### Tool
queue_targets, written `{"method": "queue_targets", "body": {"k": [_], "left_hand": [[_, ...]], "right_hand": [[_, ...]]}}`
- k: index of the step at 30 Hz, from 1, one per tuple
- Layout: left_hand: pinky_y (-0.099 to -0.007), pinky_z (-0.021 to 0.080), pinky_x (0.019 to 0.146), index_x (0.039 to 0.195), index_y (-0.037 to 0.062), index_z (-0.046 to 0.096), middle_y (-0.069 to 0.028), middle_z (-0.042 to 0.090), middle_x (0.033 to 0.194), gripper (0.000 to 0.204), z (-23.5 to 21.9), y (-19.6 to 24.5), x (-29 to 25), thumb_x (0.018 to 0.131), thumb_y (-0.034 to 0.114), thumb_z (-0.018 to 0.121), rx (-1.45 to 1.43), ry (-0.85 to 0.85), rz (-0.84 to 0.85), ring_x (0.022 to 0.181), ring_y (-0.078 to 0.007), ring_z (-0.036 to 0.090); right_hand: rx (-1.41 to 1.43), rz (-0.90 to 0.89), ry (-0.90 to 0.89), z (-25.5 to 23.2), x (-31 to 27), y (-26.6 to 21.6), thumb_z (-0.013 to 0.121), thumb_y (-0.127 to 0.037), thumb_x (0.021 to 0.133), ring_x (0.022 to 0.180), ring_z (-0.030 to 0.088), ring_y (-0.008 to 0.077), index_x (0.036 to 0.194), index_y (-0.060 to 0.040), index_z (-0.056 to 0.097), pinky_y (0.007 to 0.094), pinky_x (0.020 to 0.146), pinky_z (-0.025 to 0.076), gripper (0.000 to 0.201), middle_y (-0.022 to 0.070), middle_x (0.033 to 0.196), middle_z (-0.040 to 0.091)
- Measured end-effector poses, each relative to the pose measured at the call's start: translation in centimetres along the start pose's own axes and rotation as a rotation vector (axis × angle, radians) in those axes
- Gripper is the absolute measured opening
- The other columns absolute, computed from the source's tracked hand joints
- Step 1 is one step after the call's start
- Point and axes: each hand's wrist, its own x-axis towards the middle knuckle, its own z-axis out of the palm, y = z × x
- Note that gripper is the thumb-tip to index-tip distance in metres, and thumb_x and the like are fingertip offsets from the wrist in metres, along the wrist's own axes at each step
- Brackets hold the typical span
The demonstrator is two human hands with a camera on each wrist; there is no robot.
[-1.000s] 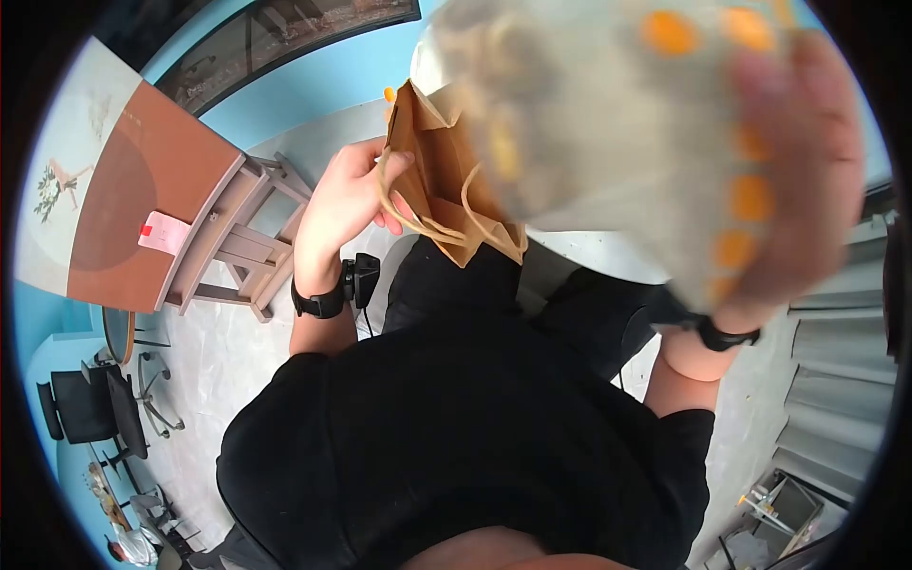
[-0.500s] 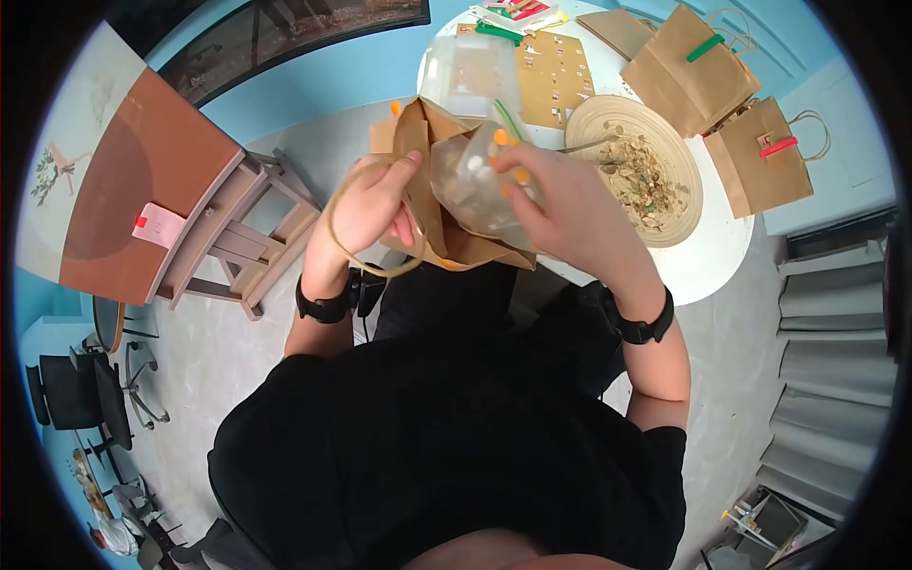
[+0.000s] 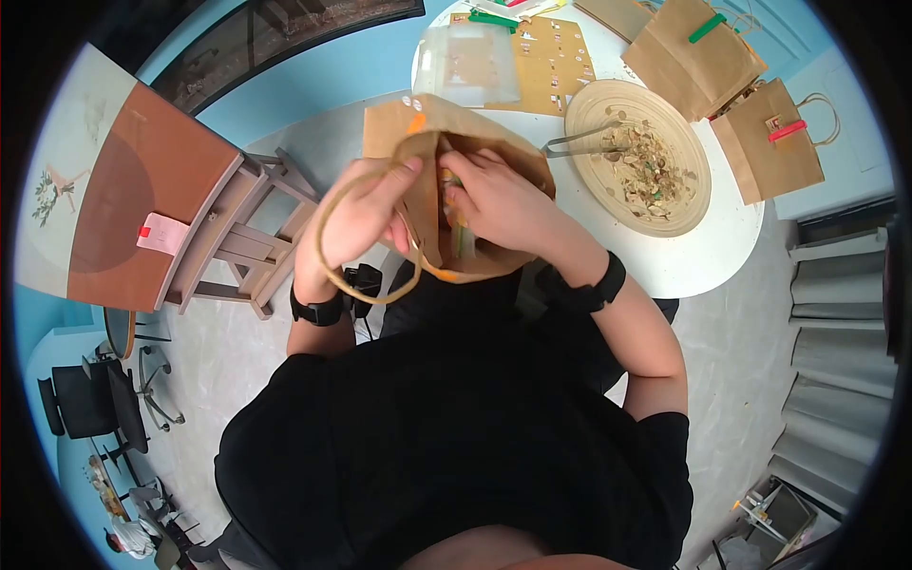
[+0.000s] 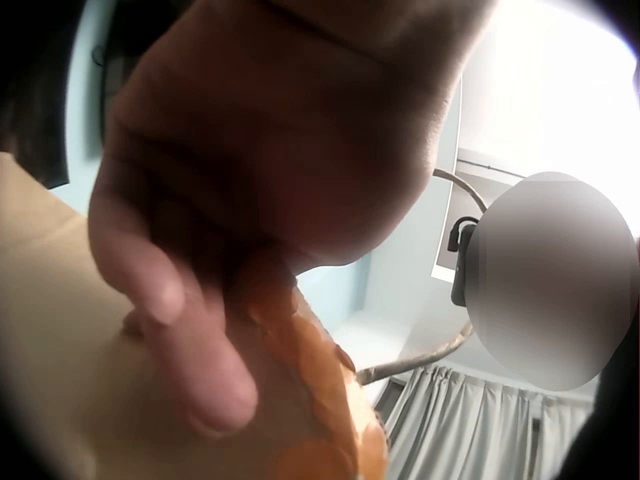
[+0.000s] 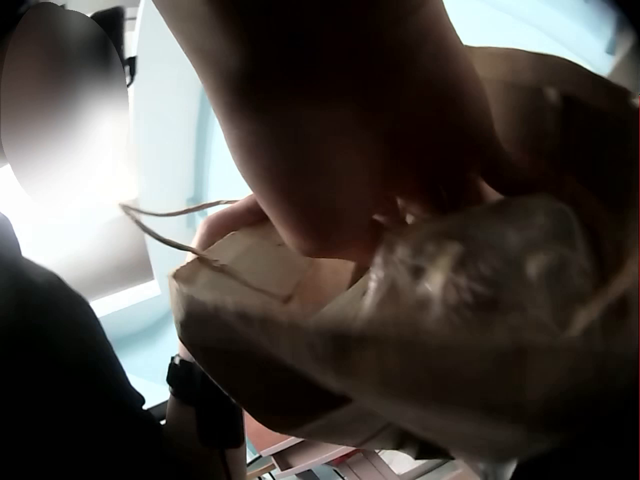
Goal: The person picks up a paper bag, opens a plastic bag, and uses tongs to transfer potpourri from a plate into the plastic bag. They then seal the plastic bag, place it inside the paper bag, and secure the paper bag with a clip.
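A brown kraft paper bag with orange dots on its edge is held mouth up over the lap in the head view. My left hand grips its near-left rim, thumb inside, and a twisted paper handle loops over that wrist. Inside the mouth, my right hand has its fingers curled round the top of a clear plastic bag. In the right wrist view, the crinkled plastic bag sits inside the paper bag below the fingers. Its contents are blurred, and its lower part is hidden.
On the white round table sits a beige plate of mixed dried pieces with metal tongs. Beyond are clear bags, a stickered brown sheet and two clipped paper bags. A wooden table stands left.
My right hand has brought the plastic bag down from the upper right and into the paper bag. My left hand keeps its grip on the paper bag's rim.
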Motion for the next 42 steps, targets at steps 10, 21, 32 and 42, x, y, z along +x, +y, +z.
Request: {"method": "queue_targets", "body": {"k": [10, 21, 32, 42], "left_hand": [[-0.0265, 0.046, 0.047, 0.079, -0.0062, 0.068, -0.0097, 0.064, 0.057, 0.052, -2.4, -0.8, 0.3, 0.108, 0.033, 0.050, -0.009, 0.093, 0.044, 0.045, -0.0173, 0.063], [-0.0259, 0.045, 0.047, 0.076, -0.0039, 0.066, -0.0095, 0.064, 0.056, 0.049, -2.7, -1.7, 0.6, 0.105, 0.033, 0.051, 0.049, 0.160, -0.046, 0.046, -0.0176, 0.064], [-0.0275, 0.043, 0.055, 0.081, -0.0046, 0.068, -0.0042, 0.064, 0.062, 0.044, -0.5, -1.8, 1.0, 0.106, 0.029, 0.053, -0.178, 0.092, 0.006, 0.056, -0.0116, 0.058], [-0.0272, 0.039, 0.052, 0.084, -0.0039, 0.071, -0.0025, 0.063, 0.064, 0.044, -2.7, -4.5, 1.4, 0.106, 0.031, 0.054, -0.064, 0.130, -0.021, 0.057, -0.0107, 0.056]], "right_hand": [[-0.502, 0.040, 0.144, -3.1, -1.6, 2.0, 0.061, -0.028, 0.100, 0.093, 0.068, 0.0386, 0.125, -0.0001, 0.059, 0.0446, 0.083, 0.055, 0.038, 0.0181, 0.093, 0.070], [0.154, 0.270, 0.008, -10.4, -2.0, -0.7, 0.057, -0.052, 0.101, 0.073, 0.060, 0.0158, 0.135, -0.0055, 0.062, 0.0317, 0.068, 0.047, 0.058, 0.0080, 0.071, 0.063], [-0.301, 0.049, -0.044, -6.5, -2.6, -0.1, 0.073, -0.036, 0.093, 0.076, 0.070, 0.0315, 0.137, -0.0084, 0.059, 0.0395, 0.069, 0.054, 0.053, 0.0135, 0.082, 0.071], [0.495, 0.213, -0.045, -9.3, -1.5, -0.5, 0.058, -0.046, 0.102, 0.060, 0.048, 0.0089, 0.092, -0.0017, 0.070, 0.0242, 0.062, 0.042, 0.047, 0.0004, 0.066, 0.057]]}}
